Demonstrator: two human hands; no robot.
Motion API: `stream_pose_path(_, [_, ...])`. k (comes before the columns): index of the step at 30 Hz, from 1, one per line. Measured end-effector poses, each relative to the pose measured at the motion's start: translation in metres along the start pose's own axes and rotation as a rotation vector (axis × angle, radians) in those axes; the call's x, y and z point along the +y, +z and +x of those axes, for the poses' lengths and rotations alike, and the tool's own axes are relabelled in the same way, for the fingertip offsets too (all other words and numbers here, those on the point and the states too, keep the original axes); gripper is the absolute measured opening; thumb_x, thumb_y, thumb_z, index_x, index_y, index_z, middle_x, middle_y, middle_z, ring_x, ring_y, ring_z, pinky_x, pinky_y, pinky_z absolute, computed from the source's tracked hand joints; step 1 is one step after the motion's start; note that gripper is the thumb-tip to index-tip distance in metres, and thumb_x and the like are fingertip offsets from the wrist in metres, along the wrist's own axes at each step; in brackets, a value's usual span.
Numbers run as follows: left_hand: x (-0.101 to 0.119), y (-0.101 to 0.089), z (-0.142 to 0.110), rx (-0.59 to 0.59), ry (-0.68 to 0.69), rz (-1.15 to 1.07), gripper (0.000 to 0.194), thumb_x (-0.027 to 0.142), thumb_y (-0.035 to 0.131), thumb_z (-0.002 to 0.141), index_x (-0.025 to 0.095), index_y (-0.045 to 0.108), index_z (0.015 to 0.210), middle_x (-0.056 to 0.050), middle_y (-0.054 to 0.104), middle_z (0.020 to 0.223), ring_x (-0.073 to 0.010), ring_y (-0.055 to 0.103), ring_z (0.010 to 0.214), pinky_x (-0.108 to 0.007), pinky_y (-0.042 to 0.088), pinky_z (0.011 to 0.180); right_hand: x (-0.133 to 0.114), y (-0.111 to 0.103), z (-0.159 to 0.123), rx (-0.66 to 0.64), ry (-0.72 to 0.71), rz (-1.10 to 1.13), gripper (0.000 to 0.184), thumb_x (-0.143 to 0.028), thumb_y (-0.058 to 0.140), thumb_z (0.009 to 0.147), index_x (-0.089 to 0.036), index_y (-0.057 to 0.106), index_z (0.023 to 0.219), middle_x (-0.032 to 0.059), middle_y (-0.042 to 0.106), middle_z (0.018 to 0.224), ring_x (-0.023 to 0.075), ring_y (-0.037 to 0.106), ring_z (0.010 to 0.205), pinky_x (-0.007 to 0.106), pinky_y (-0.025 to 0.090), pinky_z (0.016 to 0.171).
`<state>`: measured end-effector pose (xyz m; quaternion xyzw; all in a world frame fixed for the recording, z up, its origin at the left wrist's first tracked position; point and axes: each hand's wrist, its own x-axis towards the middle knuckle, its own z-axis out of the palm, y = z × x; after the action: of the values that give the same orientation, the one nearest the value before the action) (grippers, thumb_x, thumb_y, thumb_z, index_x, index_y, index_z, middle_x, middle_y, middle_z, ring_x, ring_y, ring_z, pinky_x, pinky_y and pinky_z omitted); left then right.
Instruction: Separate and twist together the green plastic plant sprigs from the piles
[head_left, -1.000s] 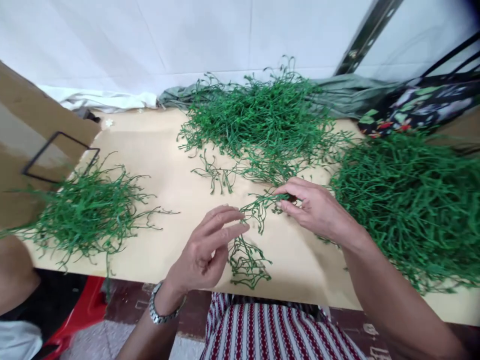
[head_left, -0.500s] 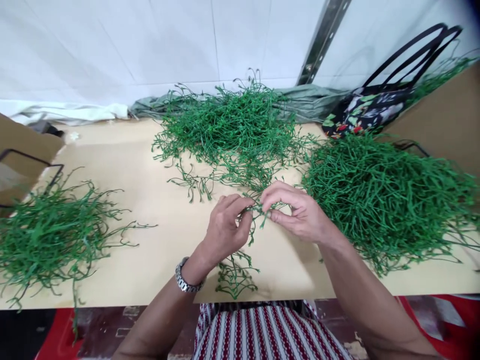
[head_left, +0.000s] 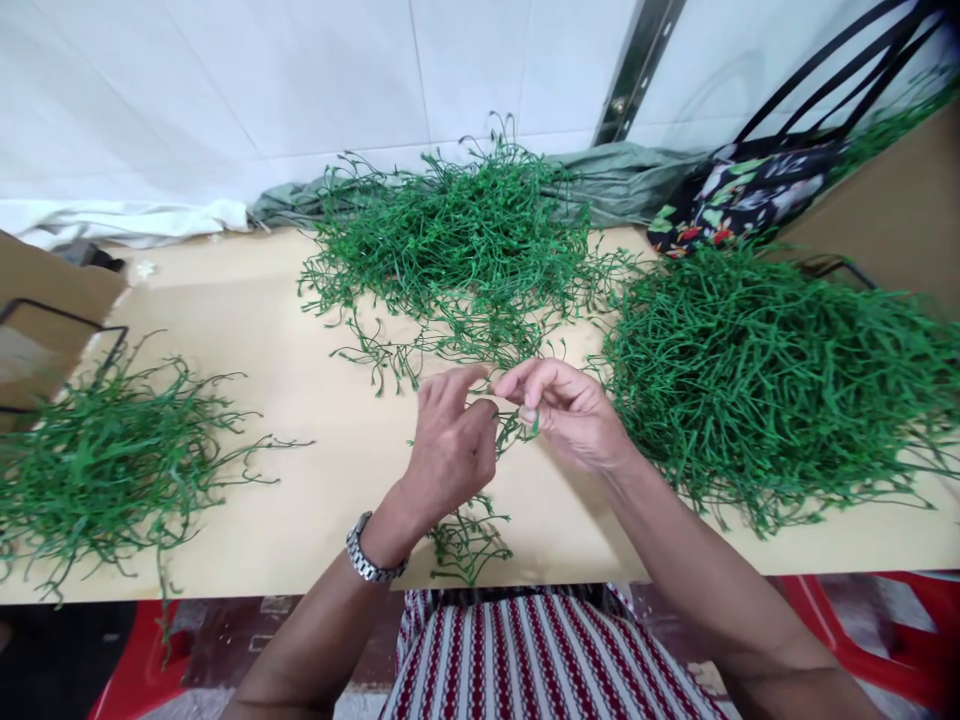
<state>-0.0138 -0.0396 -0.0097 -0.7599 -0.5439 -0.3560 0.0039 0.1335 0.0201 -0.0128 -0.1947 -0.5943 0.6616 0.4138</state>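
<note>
Right hand [head_left: 577, 418]: thumb and fingers closed in a pinch on a thin green stem [head_left: 534, 426], tip poking out by the thumb. Left hand [head_left: 450, 445]: fingers bent, thumb and index drawn together right beside the same strands; whether they grip one can't be told, fingertips partly hidden. Hands nearly meet over the counter [head_left: 337, 530], probably so both sets of fingertips can work one fine piece; light pinch likely because the stems are thin and tangle easily.

Stems lie in separate heaps: back pile [head_left: 457, 235] against the green cloth [head_left: 637, 175], large right pile [head_left: 780, 380], left pile [head_left: 112, 460] with ends hanging over the front edge. Loose strands [head_left: 386, 358] lie just in front of the back pile, within reach of both hands. Small bunch [head_left: 471, 545] sits near the front edge, below the hands; spot seems chosen to keep it apart from the heaps, close to the body.

Floral bag [head_left: 757, 195] stands behind the right pile, beside the cardboard [head_left: 892, 215], seemingly parked out of the working area. Watch [head_left: 367, 555] on left wrist, above the hand, clear of the stems.
</note>
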Motion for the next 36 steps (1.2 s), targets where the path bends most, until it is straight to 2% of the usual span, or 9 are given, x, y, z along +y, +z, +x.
stream_pose_path(4, [0.001, 0.001, 0.002, -0.073, -0.037, -0.223, 0.028, 0.001, 0.041, 0.077, 0.013, 0.055, 0.098, -0.013, 0.049, 0.105, -0.0191, 0.05, 0.102, -0.033, 0.045, 0.084, 0.004, 0.011, -0.001, 0.002, -0.008, 0.084, 0.017, -0.029, 0.059, 0.075, -0.02, 0.045, 0.073, 0.0068, 0.058, 0.097, 0.02, 0.049, 0.11, 0.04, 0.037, 0.096])
stream_pose_path(11, [-0.005, -0.002, -0.007, -0.011, -0.121, -0.245, 0.015, 0.006, 0.044, 0.078, 0.012, 0.058, 0.078, -0.014, 0.047, 0.11, -0.01, 0.051, 0.068, -0.03, 0.048, 0.068, 0.002, 0.009, 0.0, 0.05, 0.012, 0.043, 0.018, -0.031, 0.052, 0.077, -0.022, 0.036, 0.074, 0.0066, 0.058, 0.096, 0.0207, 0.05, 0.108, 0.042, 0.038, 0.093])
stream_pose_path(15, [-0.012, -0.01, -0.012, 0.048, -0.093, -0.106, 0.015, 0.005, 0.045, 0.077, 0.012, 0.057, 0.074, -0.014, 0.053, 0.1, -0.0175, 0.054, 0.084, -0.033, 0.048, 0.073, 0.006, 0.0, -0.003, 0.092, -0.034, 0.047, 0.015, -0.026, 0.057, 0.074, -0.021, 0.042, 0.071, 0.0034, 0.058, 0.082, 0.0203, 0.056, 0.096, 0.043, 0.039, 0.092])
stream_pose_path(18, [-0.017, -0.012, -0.015, 0.014, -0.057, -0.107, 0.019, 0.003, 0.042, 0.077, 0.013, 0.059, 0.082, -0.01, 0.057, 0.086, -0.016, 0.056, 0.08, -0.028, 0.048, 0.068, 0.006, -0.006, -0.007, 0.057, -0.053, -0.033, 0.011, -0.024, 0.058, 0.073, -0.02, 0.049, 0.07, 0.004, 0.06, 0.079, 0.0203, 0.058, 0.089, 0.042, 0.043, 0.087])
stream_pose_path(20, [-0.019, -0.012, -0.017, 0.009, -0.059, -0.138, 0.026, 0.002, 0.04, 0.077, 0.013, 0.059, 0.091, -0.008, 0.058, 0.08, -0.0136, 0.056, 0.072, -0.025, 0.047, 0.063, 0.001, -0.01, -0.011, -0.021, -0.064, -0.127, 0.004, -0.021, 0.055, 0.076, -0.02, 0.055, 0.072, 0.005, 0.063, 0.083, 0.0205, 0.058, 0.092, 0.041, 0.043, 0.087])
stream_pose_path(24, [-0.022, -0.01, -0.018, 0.026, -0.045, -0.198, 0.03, 0.0, 0.039, 0.077, 0.014, 0.059, 0.093, -0.004, 0.057, 0.067, -0.0126, 0.053, 0.063, -0.024, 0.044, 0.058, -0.008, -0.016, -0.013, -0.206, 0.006, -0.201, 0.019, -0.017, 0.046, 0.082, -0.02, 0.062, 0.091, 0.0058, 0.065, 0.095, 0.0194, 0.058, 0.098, 0.039, 0.043, 0.09])
stream_pose_path(27, [-0.022, -0.01, -0.016, 0.019, 0.002, -0.184, 0.027, 0.0, 0.04, 0.076, 0.014, 0.059, 0.09, -0.005, 0.058, 0.069, -0.0136, 0.052, 0.065, -0.026, 0.042, 0.058, -0.009, -0.011, -0.008, -0.089, 0.063, -0.141, 0.021, -0.024, 0.046, 0.085, -0.02, 0.059, 0.101, 0.0063, 0.064, 0.095, 0.0168, 0.06, 0.091, 0.035, 0.047, 0.083])
stream_pose_path(30, [-0.019, -0.009, -0.014, -0.015, 0.054, -0.122, 0.026, 0.0, 0.041, 0.075, 0.013, 0.06, 0.089, -0.007, 0.059, 0.07, -0.015, 0.051, 0.066, -0.027, 0.041, 0.059, -0.006, 0.0, -0.001, -0.002, 0.103, -0.312, 0.027, -0.029, 0.057, 0.079, -0.02, 0.057, 0.105, 0.0062, 0.059, 0.1, 0.0145, 0.058, 0.088, 0.03, 0.048, 0.078])
stream_pose_path(36, [-0.019, -0.008, -0.014, -0.041, 0.091, -0.132, 0.026, 0.001, 0.04, 0.077, 0.014, 0.059, 0.088, -0.004, 0.057, 0.063, -0.0142, 0.048, 0.06, -0.029, 0.037, 0.058, -0.001, 0.005, 0.0, -0.121, 0.032, -0.632, 0.013, -0.023, 0.057, 0.078, -0.017, 0.064, 0.088, 0.0038, 0.059, 0.081, 0.0134, 0.055, 0.078, 0.027, 0.046, 0.069])
